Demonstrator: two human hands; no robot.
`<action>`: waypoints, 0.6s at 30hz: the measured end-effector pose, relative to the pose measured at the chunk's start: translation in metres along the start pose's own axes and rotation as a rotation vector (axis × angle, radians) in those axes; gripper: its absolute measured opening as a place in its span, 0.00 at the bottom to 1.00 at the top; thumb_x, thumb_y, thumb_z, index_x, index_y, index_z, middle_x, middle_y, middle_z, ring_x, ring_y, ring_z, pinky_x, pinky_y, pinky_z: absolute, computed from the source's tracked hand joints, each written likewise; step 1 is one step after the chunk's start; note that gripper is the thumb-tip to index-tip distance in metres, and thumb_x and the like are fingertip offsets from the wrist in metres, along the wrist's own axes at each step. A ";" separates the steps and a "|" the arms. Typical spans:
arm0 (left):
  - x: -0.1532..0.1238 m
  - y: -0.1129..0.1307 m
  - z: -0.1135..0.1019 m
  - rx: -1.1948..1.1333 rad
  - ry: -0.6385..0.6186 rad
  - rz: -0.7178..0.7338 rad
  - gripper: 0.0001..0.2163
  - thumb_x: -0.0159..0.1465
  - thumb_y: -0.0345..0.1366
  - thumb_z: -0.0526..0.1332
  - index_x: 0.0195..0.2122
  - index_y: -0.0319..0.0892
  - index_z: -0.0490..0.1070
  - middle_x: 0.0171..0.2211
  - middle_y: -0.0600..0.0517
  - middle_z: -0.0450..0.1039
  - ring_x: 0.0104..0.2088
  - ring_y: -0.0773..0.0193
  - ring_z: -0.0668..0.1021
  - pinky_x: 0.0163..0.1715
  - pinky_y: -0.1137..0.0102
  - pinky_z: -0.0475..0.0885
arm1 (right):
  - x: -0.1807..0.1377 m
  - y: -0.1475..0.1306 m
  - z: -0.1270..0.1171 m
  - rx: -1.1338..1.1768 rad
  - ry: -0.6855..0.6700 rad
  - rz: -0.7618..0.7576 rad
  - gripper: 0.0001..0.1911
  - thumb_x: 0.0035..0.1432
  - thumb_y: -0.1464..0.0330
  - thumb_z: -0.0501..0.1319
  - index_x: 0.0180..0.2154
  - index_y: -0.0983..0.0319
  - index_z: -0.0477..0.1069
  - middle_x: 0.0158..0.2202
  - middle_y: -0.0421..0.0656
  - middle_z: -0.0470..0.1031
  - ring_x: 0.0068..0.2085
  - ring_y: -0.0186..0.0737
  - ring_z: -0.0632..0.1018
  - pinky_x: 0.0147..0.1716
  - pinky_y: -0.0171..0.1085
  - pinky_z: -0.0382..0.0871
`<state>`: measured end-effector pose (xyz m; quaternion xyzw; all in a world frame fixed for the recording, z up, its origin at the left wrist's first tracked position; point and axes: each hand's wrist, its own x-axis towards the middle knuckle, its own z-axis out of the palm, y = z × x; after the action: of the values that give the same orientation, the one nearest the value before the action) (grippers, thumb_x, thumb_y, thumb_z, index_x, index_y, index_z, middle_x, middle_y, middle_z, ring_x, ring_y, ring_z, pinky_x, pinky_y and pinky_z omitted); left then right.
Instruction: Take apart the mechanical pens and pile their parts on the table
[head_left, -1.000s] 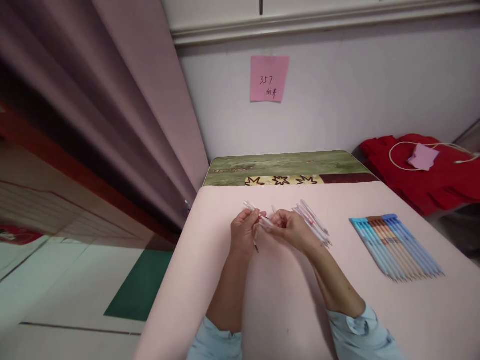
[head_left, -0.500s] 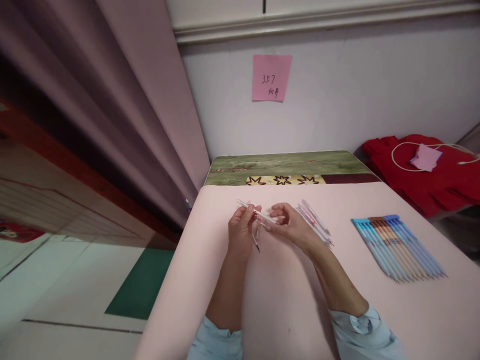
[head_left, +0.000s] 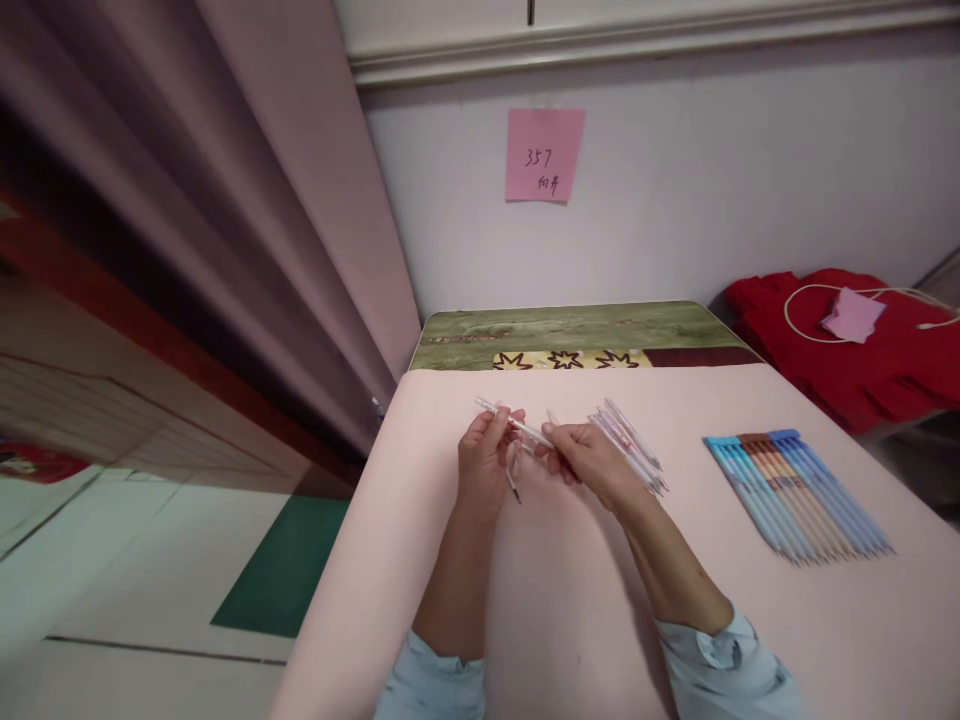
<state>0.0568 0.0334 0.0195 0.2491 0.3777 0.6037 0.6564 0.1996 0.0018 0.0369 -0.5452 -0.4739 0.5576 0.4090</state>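
Note:
A slim white pen (head_left: 528, 431) with red and dark print lies slantwise between my two hands. My left hand (head_left: 484, 450) pinches it near its upper left end, thumb on top. The fingers of my right hand (head_left: 589, 455) are closed on its lower right end. A small pale tip (head_left: 551, 417) sticks up beside the right thumb. Below my left fingers a second thin pen (head_left: 513, 480) hangs with its dark point down; its upper part is hidden by the hand. Just beyond my right hand lies a loose group of white and pinkish pens (head_left: 628, 440).
On the pink-covered table (head_left: 577, 620), a neat row of blue and brown pens (head_left: 795, 495) lies to the right. Behind is a green table edge (head_left: 555, 325). A red cloth (head_left: 810, 370) with a white cable is at far right; a pink note (head_left: 544, 155) hangs on the wall.
My right hand's fingers have turned and closed around the lower end of the white pen. My left hand has stayed almost still.

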 end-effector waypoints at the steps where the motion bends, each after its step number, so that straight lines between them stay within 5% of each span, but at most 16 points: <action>1: 0.000 0.000 -0.001 0.000 0.003 -0.004 0.15 0.50 0.40 0.72 0.34 0.37 0.72 0.32 0.49 0.79 0.28 0.69 0.78 0.32 0.73 0.71 | 0.001 0.001 0.000 0.013 0.012 -0.030 0.26 0.50 0.45 0.62 0.26 0.63 0.70 0.18 0.38 0.68 0.18 0.30 0.66 0.20 0.32 0.58; 8: 0.001 -0.004 -0.001 -0.048 0.062 -0.050 0.14 0.52 0.38 0.72 0.34 0.37 0.73 0.33 0.48 0.79 0.27 0.70 0.78 0.33 0.73 0.74 | 0.006 0.008 -0.001 -0.026 0.183 -0.183 0.24 0.38 0.53 0.73 0.31 0.60 0.67 0.23 0.35 0.67 0.23 0.30 0.66 0.22 0.31 0.59; 11: 0.000 -0.004 0.001 -0.080 0.065 -0.057 0.13 0.52 0.37 0.71 0.34 0.37 0.73 0.33 0.48 0.79 0.28 0.69 0.79 0.33 0.74 0.74 | 0.003 0.006 -0.001 -0.057 0.139 -0.094 0.25 0.45 0.48 0.67 0.34 0.60 0.69 0.22 0.36 0.69 0.22 0.32 0.68 0.20 0.32 0.60; 15: -0.003 -0.002 0.004 -0.071 0.028 -0.064 0.13 0.52 0.37 0.72 0.35 0.37 0.72 0.33 0.47 0.79 0.30 0.68 0.80 0.33 0.74 0.74 | 0.000 0.002 0.000 -0.061 0.025 0.049 0.31 0.57 0.42 0.52 0.25 0.63 0.70 0.15 0.38 0.65 0.16 0.32 0.63 0.17 0.33 0.54; 18: -0.002 0.000 0.003 -0.083 0.034 -0.053 0.13 0.53 0.37 0.71 0.35 0.37 0.72 0.33 0.48 0.79 0.31 0.67 0.80 0.34 0.73 0.75 | 0.003 0.006 0.001 -0.015 0.063 -0.014 0.25 0.50 0.46 0.62 0.25 0.62 0.70 0.17 0.37 0.66 0.17 0.31 0.64 0.19 0.32 0.56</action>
<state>0.0596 0.0316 0.0215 0.2014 0.3701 0.6054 0.6753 0.1989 0.0038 0.0306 -0.5624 -0.4687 0.5336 0.4234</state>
